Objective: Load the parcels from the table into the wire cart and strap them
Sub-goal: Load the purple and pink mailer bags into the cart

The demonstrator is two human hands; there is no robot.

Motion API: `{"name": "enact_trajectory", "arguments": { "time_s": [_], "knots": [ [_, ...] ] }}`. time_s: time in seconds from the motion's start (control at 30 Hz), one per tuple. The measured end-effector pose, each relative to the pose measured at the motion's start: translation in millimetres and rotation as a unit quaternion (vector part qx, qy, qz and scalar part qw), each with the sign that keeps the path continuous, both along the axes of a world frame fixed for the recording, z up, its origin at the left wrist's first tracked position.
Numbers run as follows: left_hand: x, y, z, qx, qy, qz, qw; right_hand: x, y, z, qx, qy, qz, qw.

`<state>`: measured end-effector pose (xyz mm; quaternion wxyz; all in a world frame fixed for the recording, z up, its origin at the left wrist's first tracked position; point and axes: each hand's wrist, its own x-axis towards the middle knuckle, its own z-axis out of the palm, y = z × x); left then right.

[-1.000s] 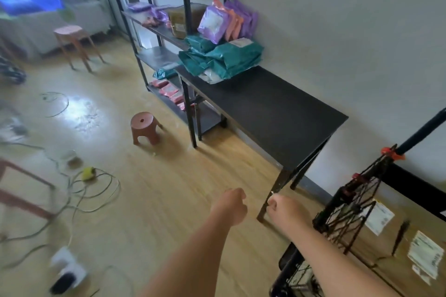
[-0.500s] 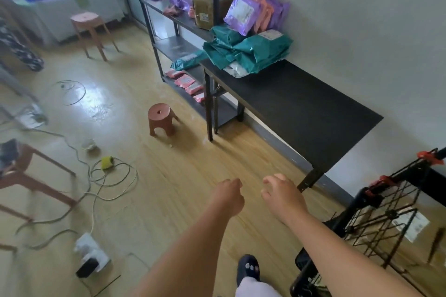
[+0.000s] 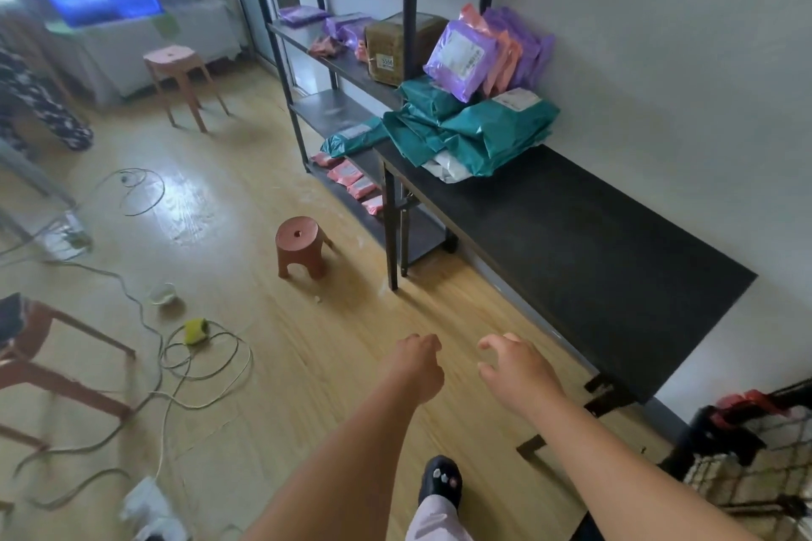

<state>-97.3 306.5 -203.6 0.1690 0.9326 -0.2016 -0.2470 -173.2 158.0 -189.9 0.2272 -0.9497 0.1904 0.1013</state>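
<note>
We see both of the person's bare arms reaching forward over the wooden floor [image 3: 307,356], just off the near front corner of the table [image 3: 593,259]. The left hand [image 3: 415,367] is curled into a fist with its fingers tucked under, and it holds nothing. The right hand [image 3: 514,369] is half open, with its fingers bent and spread apart, and it holds nothing either. Neither hand touches the table.

The parcels sit at the far end of the black table, against the wall. We see a heap of teal parcels [image 3: 487,132] lying flat, with a white parcel [image 3: 448,167] sticking out from under them at the front edge. Behind the heap, purple parcels [image 3: 461,55] and an orange one lean upright at the back corner.

The wire cart [image 3: 755,466] stands on the floor past the near end of the table, by the wall, and only part of it shows. It has red fittings [image 3: 742,402] on its top bar. We cannot tell what lies inside it.

A black shelf rack [image 3: 307,35] stands just beyond the far end of the table and holds a brown box [image 3: 391,46] and more bags. A low brown stool [image 3: 301,244] stands on the floor in front of the rack. Loose cables [image 3: 197,360] lie to the left, and the person's dark shoe [image 3: 441,479] shows between the arms.
</note>
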Motion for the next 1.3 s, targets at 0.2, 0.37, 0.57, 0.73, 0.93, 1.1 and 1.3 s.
{"name": "enact_trajectory", "arguments": {
  "time_s": [0.2,0.37,0.57,0.73,0.93,1.1,1.3],
  "knots": [
    [76,-28,6,0.007,0.008,0.008,1.000,83,-35,7,-0.006,0.001,0.003,1.000],
    [135,-54,11,0.005,-0.023,0.019,1.000,141,-62,10,-0.012,0.009,0.008,1.000],
    [171,-58,10,0.026,-0.029,0.015,0.999,192,-74,12,-0.038,0.032,-0.003,0.999],
    [220,-60,23,0.013,-0.059,0.058,0.996,241,-82,32,-0.069,-0.002,-0.040,0.997],
    [279,-91,32,-0.022,-0.071,0.050,0.996,295,-98,51,-0.078,-0.044,-0.071,0.993],
    [346,-115,44,-0.049,-0.073,0.025,0.996,343,-113,66,-0.098,-0.054,-0.095,0.989],
    [425,-134,61,-0.094,-0.076,0.007,0.993,415,-124,88,-0.114,-0.085,-0.140,0.980]
  ]
}}
